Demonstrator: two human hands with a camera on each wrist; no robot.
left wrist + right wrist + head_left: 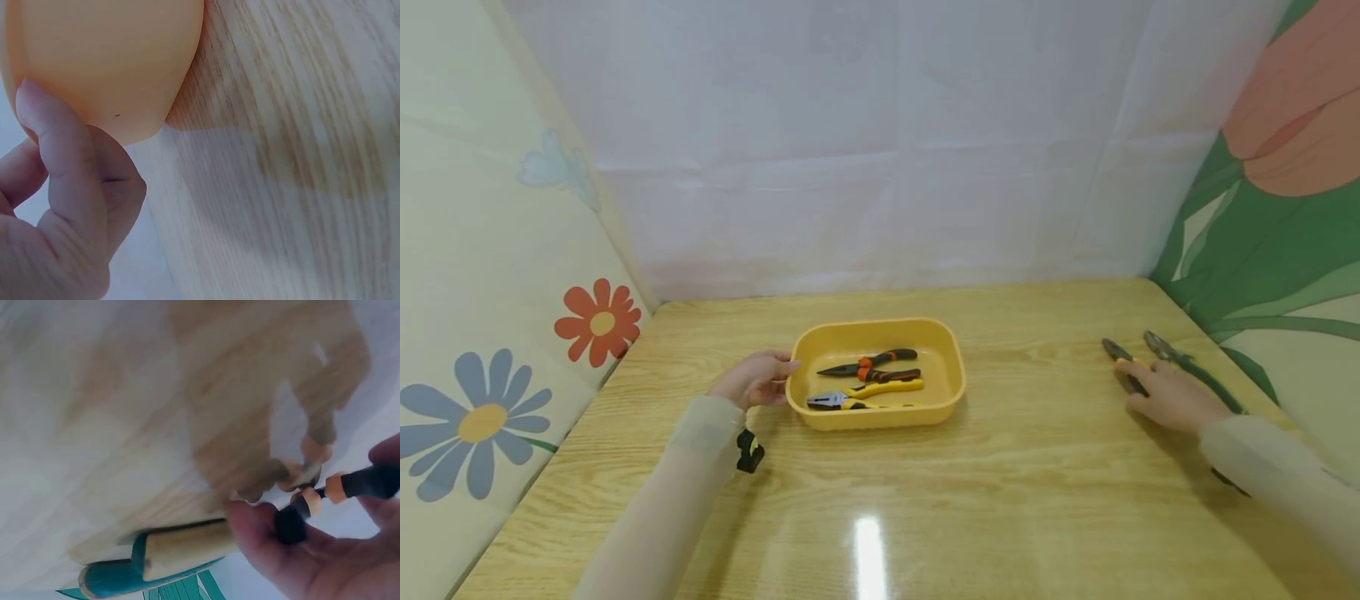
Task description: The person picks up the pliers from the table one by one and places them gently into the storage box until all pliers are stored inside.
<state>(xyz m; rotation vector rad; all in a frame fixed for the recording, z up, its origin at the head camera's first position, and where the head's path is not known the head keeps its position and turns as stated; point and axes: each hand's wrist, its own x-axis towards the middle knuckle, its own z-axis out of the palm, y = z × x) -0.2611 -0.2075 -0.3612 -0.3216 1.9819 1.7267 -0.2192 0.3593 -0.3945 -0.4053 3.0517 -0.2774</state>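
My left hand [756, 379] pinches the left end of a yellow plastic tray [942, 360], as the left wrist view shows with the thumb and fingers [62, 156] at its edge. Inside lie needle-nose pliers [868, 365] with black and orange handles, and yellow-and-black combination pliers [880, 388]. Far to the right, my right hand [1176, 400] holds another pair of pliers [1112, 347], jaws pointing away; its black and orange handles [353, 484] show between thumb and fingers in the right wrist view. Just beyond that hand lie green-handled pliers [1198, 373], partly hidden by it.
The wooden table [1015, 492] carries the tray near its middle. A white cloth [887, 167] hangs along the back edge. Flower-printed panels [482, 250] stand at both sides, the right one close to the green-handled pliers.
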